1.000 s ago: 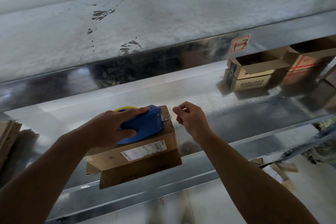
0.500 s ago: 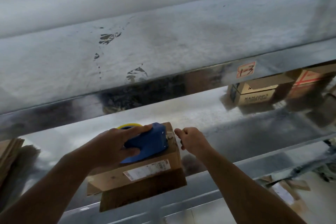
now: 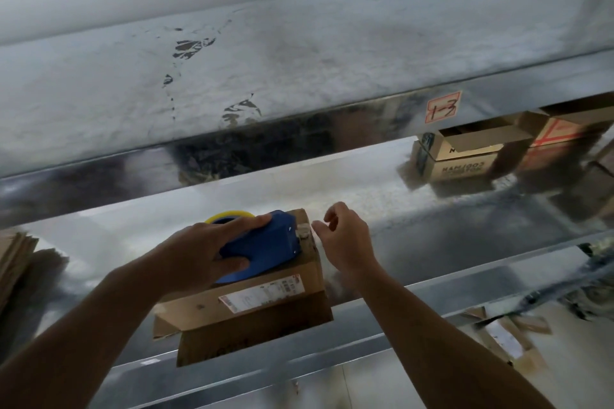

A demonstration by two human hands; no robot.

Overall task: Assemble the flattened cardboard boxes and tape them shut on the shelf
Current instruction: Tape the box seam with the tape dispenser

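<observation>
1. Your left hand [image 3: 199, 256] grasps the blue tape dispenser [image 3: 265, 252], which rests atop the cardboard box [image 3: 252, 309] at 6 o'clock, on the shelf's [image 3: 432, 242] front edge.
2. Your right hand [image 3: 349, 246] hangs at the dispenser's 3 o'clock, fingers loosely curled, thumb and forefinger apart.
3. Flattened cardboard [image 3: 16, 256] lies at 9 o'clock and open boxes [image 3: 465, 149] at 2 o'clock.

A warehouse or stockroom: galvanised steel shelving [image 3: 232, 199] bears a handwritten bay label [image 3: 443, 106], with stored cartons [image 3: 465, 156] behind.
</observation>
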